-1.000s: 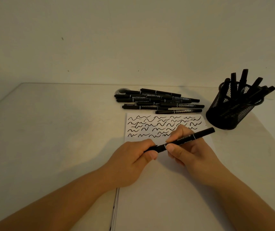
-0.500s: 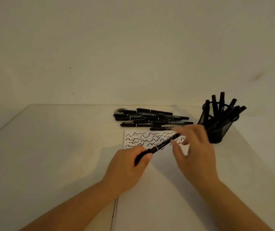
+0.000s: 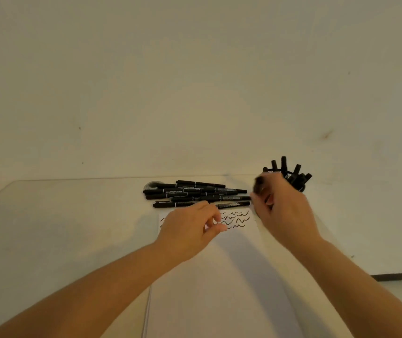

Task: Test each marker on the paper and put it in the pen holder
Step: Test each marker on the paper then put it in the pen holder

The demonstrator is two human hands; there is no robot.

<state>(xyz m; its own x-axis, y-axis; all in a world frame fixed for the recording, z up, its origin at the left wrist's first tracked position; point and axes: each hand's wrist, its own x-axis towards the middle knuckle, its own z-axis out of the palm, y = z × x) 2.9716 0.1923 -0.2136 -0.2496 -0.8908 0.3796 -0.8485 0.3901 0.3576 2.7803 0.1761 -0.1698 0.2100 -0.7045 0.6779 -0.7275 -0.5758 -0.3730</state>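
My right hand is blurred with motion, just left of and in front of the black mesh pen holder. Its fingers are closed on a black marker, of which only a dark smeared end shows above them. Several markers stand in the holder. My left hand hovers over the top left of the white paper, fingers loosely curled and holding nothing, close to the pile of black markers. Rows of black squiggles show between my hands.
A small round grey object lies behind the left end of the marker pile. The wall rises directly behind the table. The table's right edge runs past the holder, with a dark strip beyond it.
My left hand let go of the marker and moved toward the pile. My right hand carried the marker up and right to the pen holder. The camera tilted upward.
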